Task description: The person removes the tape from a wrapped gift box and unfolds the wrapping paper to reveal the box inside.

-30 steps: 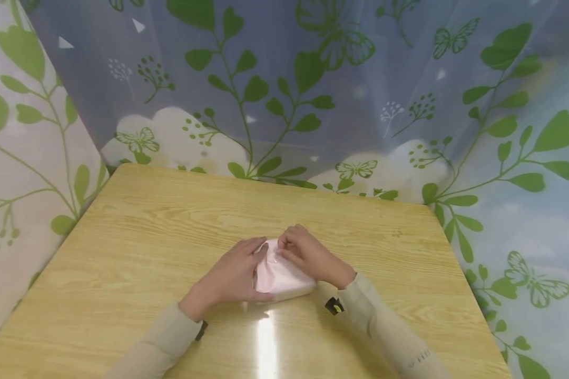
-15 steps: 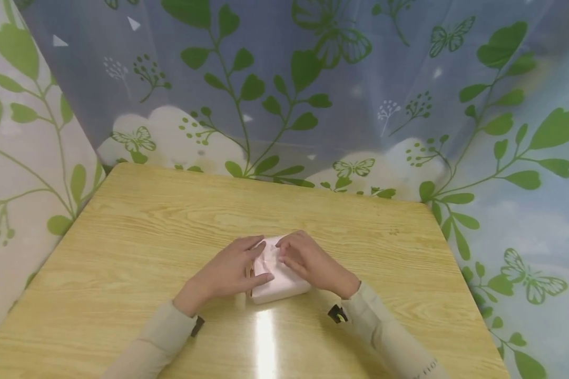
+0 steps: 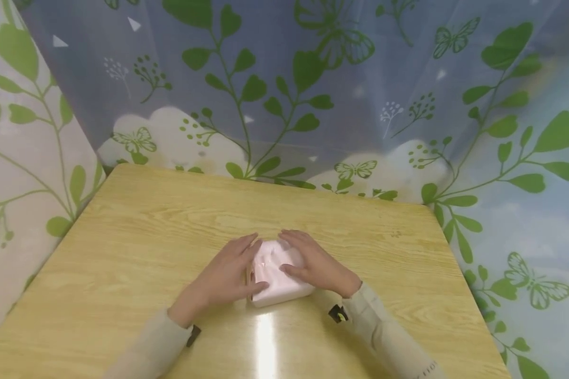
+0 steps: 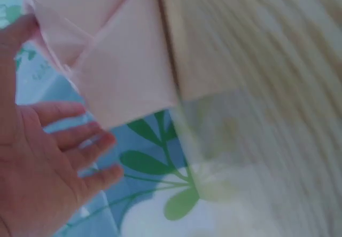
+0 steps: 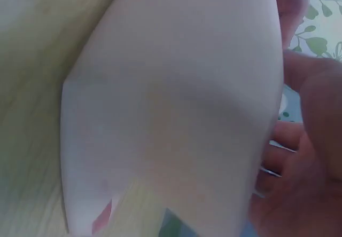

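Note:
A small box-shaped package in pale pink paper lies on the table between both hands. Folded, creased paper shows on its side in the left wrist view. My left hand is at its left side, the thumb near the front and the other fingers loosely spread toward the back. Seen from the left wrist, that hand has its thumb at the paper's edge. My right hand rests along the right side with fingers extended. A small red patch shows at the paper's edge in the right wrist view.
A wood-grain table carries the package, with a bright light reflection in front of it. Curtains printed with leaves and butterflies hang behind and beside the table. Each sleeve has a black wrist device.
My right fingers, earlier curled at the top of the paper, have straightened and lie along the right side. My left hand has shifted slightly left, with its thumb lower on the package.

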`<state>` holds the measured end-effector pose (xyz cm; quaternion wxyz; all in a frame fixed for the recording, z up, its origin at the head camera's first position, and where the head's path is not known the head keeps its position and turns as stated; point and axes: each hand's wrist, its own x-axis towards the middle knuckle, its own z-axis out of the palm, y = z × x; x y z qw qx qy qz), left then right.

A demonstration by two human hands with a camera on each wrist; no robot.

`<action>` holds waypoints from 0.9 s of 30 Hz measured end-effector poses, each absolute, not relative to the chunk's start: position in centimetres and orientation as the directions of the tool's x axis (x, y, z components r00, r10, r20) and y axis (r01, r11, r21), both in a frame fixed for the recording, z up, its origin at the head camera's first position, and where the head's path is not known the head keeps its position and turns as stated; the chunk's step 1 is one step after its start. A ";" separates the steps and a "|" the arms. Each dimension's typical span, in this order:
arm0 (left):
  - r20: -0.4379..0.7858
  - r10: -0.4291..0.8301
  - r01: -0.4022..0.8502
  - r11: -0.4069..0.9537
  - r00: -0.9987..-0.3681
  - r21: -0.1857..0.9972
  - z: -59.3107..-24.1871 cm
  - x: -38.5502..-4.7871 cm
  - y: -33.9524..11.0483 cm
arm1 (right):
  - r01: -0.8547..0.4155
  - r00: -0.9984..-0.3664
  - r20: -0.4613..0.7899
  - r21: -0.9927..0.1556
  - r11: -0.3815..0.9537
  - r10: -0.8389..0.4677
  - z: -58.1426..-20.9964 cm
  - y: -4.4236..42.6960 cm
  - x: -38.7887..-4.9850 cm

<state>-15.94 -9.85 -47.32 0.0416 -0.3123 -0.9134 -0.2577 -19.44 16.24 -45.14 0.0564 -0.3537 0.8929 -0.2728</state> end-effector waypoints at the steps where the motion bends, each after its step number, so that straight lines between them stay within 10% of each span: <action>1: 0.251 0.535 0.588 0.690 -0.807 0.422 -47.2 -15.6 -9.7 | -0.594 -0.745 0.070 -0.522 0.612 -0.664 -45.2 16.3 -19.5; 14: 0.362 0.320 0.424 0.869 -0.875 0.256 -46.3 -14.4 -8.9 | -0.421 -0.880 -0.099 -0.288 0.860 -0.464 -44.7 16.6 -18.2; 27: 0.284 0.494 0.556 0.803 -0.822 0.214 -46.6 -9.4 -4.6 | -0.360 -0.905 -0.104 -0.333 0.872 -0.413 -44.2 15.9 -14.3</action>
